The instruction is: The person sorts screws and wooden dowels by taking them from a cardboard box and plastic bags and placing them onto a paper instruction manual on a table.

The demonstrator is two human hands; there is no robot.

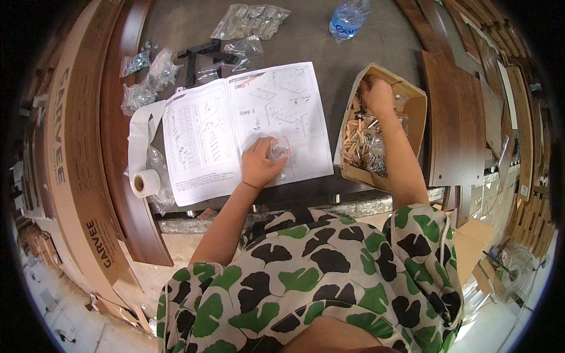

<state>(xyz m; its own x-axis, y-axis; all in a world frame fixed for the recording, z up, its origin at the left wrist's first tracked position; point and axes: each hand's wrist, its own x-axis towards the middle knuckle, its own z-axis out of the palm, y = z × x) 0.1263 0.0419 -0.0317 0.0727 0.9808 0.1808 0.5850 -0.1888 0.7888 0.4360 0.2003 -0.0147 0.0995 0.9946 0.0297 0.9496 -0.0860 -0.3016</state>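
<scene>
My left hand (pixel 262 163) rests over the lower right page of an open instruction booklet (pixel 200 135), its fingers curled round a small clear plastic bag (pixel 281 154). To the right, my right hand (pixel 376 94) reaches into the far end of an open cardboard box (pixel 416 126). Its fingertips are down among dark small parts, so what they hold, if anything, is hidden. Wooden dowels (pixel 354 140) and silvery screws (pixel 373 150) lie loose in the near part of the box, with some clear plastic bags among them.
Bags of hardware (pixel 154 79), black brackets (pixel 197 59) and a parts bag (pixel 250 20) lie beyond the booklet. A label roll (pixel 146 183) sits at left, a water bottle (pixel 349 20) at the back. Brown boards (pixel 456 117) flank the box; a long carton (pixel 76 147) stands far left.
</scene>
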